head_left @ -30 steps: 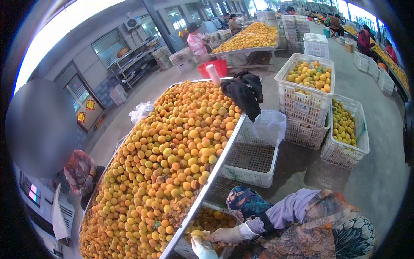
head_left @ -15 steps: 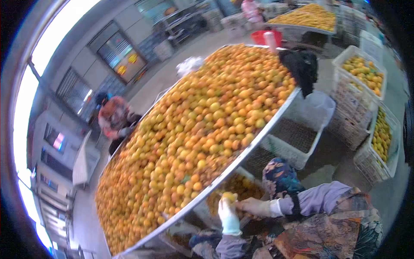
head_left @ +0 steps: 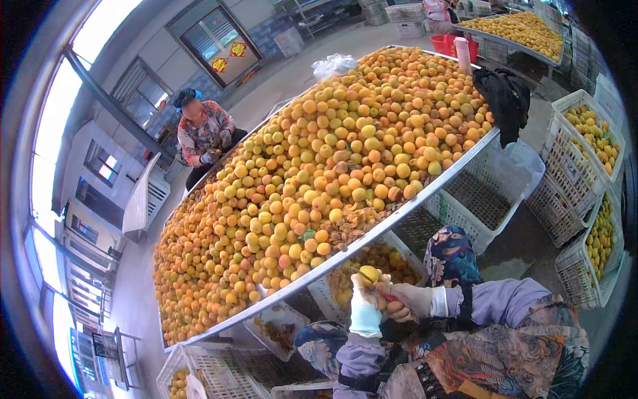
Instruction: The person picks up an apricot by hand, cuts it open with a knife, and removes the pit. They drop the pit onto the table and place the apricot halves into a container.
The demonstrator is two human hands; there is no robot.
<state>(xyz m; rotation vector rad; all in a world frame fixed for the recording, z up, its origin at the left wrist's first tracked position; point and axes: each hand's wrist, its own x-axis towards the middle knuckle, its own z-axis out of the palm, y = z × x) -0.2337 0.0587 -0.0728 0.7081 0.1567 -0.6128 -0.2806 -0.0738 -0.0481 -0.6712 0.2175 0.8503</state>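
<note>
My left hand (head_left: 365,307), in a white glove, grips a yellow apricot (head_left: 369,273) with its fingers closed around it. Right beside it is my right hand (head_left: 407,300), fingers curled inward against the left; whatever they hold is too small to make out. Both hands are above my lap, near the metal edge of a table (head_left: 399,214) heaped with whole apricots (head_left: 319,179). Below that edge, just beyond my hands, a crate (head_left: 327,297) holds brownish-orange fruit pieces. Split, mushy fruit (head_left: 362,229) lies along the near edge of the heap.
Across the table sits a person (head_left: 206,136) in a patterned top. A dark cloth (head_left: 503,100) hangs over the right corner near a pink bottle (head_left: 463,54). Stacked crates (head_left: 561,163) of fruit stand at right; another crate (head_left: 495,233) is under the table, and more (head_left: 199,362) stand lower left.
The view has shifted, so the table and surroundings sit differently in frame. My left hand still holds an apricot, and my right hand has curled in closer to it.
</note>
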